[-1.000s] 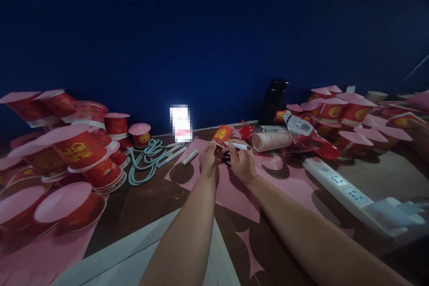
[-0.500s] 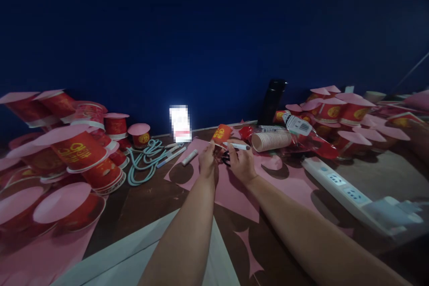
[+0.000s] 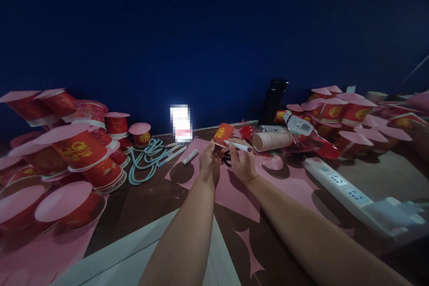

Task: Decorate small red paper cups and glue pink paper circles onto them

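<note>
My left hand (image 3: 209, 163) is closed on a small red paper cup (image 3: 223, 134) with gold print, held tilted above the table. My right hand (image 3: 241, 164) grips a white marker pen (image 3: 238, 145) whose tip points left, close to the cup's rim. Something dark, partly hidden between the two hands, may be scissors (image 3: 227, 159). Both hands hover over a pink paper sheet (image 3: 231, 190) with round holes cut out of it.
Red cups capped with pink paper discs are piled at left (image 3: 75, 149) and at right (image 3: 338, 114). A sleeve of stacked cups (image 3: 273, 140), a black bottle (image 3: 274, 99), a white power strip (image 3: 345, 190), a teal cord (image 3: 144, 161), pens (image 3: 170, 155) and a lit phone (image 3: 181, 123) lie around.
The cup and both hands have risen very slightly; otherwise the scene is the same.
</note>
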Available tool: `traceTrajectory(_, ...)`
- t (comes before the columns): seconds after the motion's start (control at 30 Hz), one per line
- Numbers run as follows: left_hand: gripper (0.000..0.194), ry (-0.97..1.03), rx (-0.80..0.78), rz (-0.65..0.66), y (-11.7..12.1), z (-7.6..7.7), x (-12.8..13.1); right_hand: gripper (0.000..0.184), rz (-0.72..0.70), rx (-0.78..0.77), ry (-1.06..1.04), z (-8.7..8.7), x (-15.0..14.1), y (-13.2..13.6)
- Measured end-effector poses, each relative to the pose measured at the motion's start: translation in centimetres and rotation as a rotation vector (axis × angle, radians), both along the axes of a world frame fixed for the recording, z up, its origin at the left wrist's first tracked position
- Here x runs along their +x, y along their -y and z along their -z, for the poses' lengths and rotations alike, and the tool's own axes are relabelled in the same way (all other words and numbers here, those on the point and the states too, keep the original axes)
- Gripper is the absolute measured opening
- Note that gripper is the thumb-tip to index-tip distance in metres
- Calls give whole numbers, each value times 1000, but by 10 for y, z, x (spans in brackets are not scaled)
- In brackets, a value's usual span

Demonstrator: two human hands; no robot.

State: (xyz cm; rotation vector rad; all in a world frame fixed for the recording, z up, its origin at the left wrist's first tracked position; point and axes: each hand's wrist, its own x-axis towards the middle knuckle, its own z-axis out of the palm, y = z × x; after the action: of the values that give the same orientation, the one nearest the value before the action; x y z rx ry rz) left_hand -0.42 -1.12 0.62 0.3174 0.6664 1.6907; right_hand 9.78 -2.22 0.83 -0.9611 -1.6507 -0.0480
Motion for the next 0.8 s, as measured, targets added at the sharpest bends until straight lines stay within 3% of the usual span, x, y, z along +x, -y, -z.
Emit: traceTrajectory(0.8,17,0,-11,-11,1,-1,0,22,24,18,7,3,0,-1)
